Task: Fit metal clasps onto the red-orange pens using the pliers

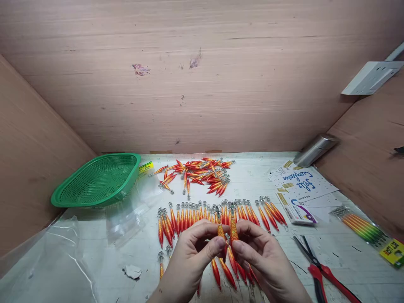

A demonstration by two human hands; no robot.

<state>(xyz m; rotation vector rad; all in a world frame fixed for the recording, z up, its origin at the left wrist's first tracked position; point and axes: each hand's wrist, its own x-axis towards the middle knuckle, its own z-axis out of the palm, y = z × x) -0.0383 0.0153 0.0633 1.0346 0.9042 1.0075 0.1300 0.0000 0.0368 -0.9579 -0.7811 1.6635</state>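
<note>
Row of lures laid side by side; jumbled heap beyond, twelve o'clock, unaligned. Left hand and right hand, six o'clock, pinch left lure and right lure respectively; lower tips probably apart, partly hidden.

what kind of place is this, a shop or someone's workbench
Probably a small workbench or packing station for fishing lures: rows of similar red-and-orange lures line the white surface, red-handled pliers lie open at the right, and a labelled pack of lures sits beyond them.
</note>
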